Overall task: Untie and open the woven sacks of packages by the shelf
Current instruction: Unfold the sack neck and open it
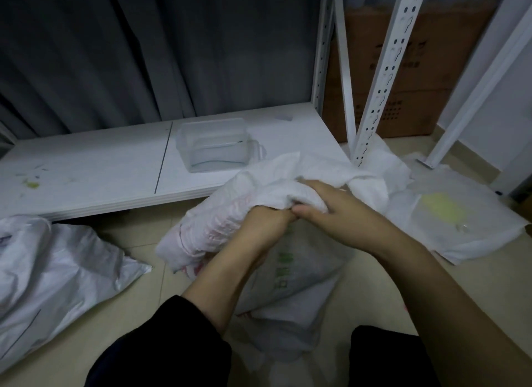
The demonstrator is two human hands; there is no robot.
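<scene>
Grey curtain (121, 55): hangs behind the shelf, full width at left.
Shelf (95, 170): white board low over the floor, white slotted uprights (383, 78) at right, stains at its left end.
Cardboard box (417, 69): brown, behind the uprights.
Woven sack (273, 182): white, on the floor just in front of the shelf, neck bunched up.
Second sack (51, 268): white, on the floor at left, apart from the hands.
Clear tub (214, 144): on the shelf board, just behind the sack.
Right hand (331, 211): fingers curled over the bunched neck, gripping it.
Left hand (262, 225): fingers tucked under the same bunch, gripping it, touching the right hand.
</scene>
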